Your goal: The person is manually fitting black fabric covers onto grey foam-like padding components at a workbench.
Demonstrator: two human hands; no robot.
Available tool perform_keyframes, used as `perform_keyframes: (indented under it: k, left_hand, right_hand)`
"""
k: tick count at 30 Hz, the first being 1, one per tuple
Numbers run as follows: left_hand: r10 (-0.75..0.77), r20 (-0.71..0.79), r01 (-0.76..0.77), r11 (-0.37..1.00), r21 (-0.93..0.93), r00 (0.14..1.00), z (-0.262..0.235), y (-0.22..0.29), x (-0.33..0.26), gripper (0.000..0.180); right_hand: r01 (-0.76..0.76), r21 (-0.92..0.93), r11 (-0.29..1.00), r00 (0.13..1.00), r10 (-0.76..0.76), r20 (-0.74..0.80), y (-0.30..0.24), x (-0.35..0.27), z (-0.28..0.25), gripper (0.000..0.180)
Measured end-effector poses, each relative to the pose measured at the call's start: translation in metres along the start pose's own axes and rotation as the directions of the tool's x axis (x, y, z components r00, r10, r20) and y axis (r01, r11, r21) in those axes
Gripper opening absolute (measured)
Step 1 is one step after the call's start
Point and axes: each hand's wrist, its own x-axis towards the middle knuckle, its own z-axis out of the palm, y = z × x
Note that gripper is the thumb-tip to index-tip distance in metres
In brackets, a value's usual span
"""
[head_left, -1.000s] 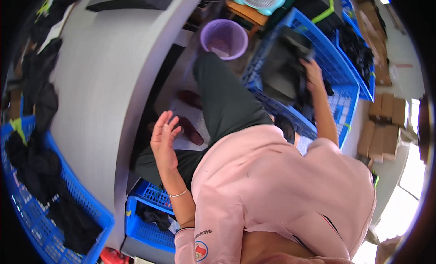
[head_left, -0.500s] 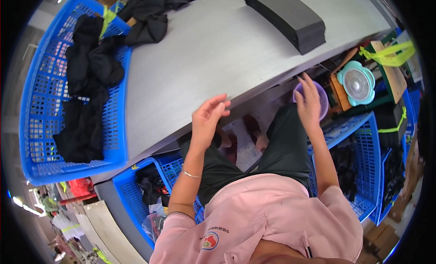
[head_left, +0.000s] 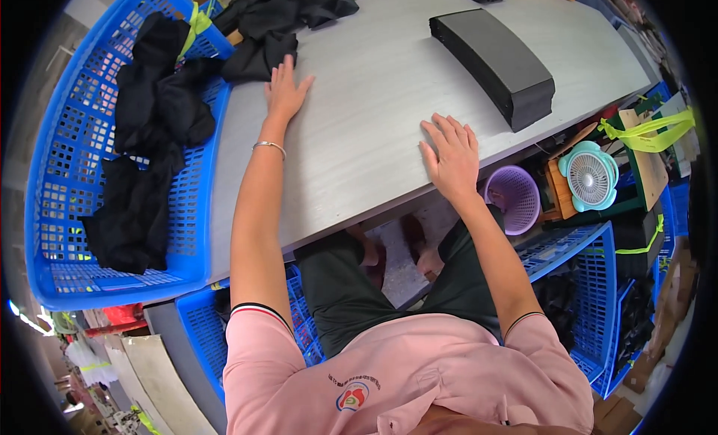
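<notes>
My left hand (head_left: 286, 95) is stretched forward over the grey table (head_left: 351, 113), fingers spread. Its fingertips reach the near edge of a heap of black cloth (head_left: 262, 55) at the far left; whether they touch it I cannot tell. Over the table's near edge, my right hand (head_left: 452, 154) is open with nothing in it. Beyond it to the right stands a long, slightly curved stack of black pieces (head_left: 497, 65) with a grey top. More black cloth (head_left: 161, 121) hangs in a large blue basket (head_left: 196, 263) on the left.
A purple bin (head_left: 516, 199) and a turquoise fan (head_left: 589, 176) stand right of the table's edge. Blue crates sit below on both sides, one at the right (head_left: 598, 285) holding dark cloth. A yellow strip (head_left: 651, 136) hangs near the fan.
Both hands have moved forward from in front of my body. The left now reaches the black cloth heap; the right has shifted left onto the table's near side.
</notes>
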Motion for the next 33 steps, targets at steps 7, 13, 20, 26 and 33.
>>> perform_keyframes:
  k: [7, 13, 20, 26, 33]
  left_hand:
    - [-0.009, 0.022, 0.010, 0.999, -0.052, 1.000, -0.027, 0.065, -0.070, 0.081]
    - [0.095, -0.004, -0.095, 0.993, -0.068, 0.996, -0.084, 0.109, -0.174, 0.058]
    - [-0.041, -0.131, 0.002, 0.959, -0.284, 0.991, -0.096, 0.128, -0.230, 0.014]
    - [-0.018, -0.175, -0.063, 0.892, -0.448, 0.984, -0.098, 0.159, -0.239, 0.023]
    - [-0.126, -0.018, 0.100, 0.861, -0.498, 0.992, -0.099, 0.135, -0.223, 0.022]
  right_hand:
    - [-0.022, -0.006, 1.000, 1.000, 0.022, -0.014, 0.005, -0.004, -0.001, 0.035]
    - [0.002, 0.012, 1.000, 0.998, -0.002, -0.058, 0.008, -0.003, 0.004, 0.033]
    - [0.177, 0.361, 0.916, 0.958, -0.076, -0.277, -0.054, -0.035, -0.043, 0.025]
    - [0.379, 0.444, 0.812, 0.926, -0.328, -0.189, -0.111, -0.065, -0.048, 0.022]
    - [0.136, 0.497, 0.857, 0.987, -0.162, 0.010, -0.103, -0.069, -0.046, 0.029]
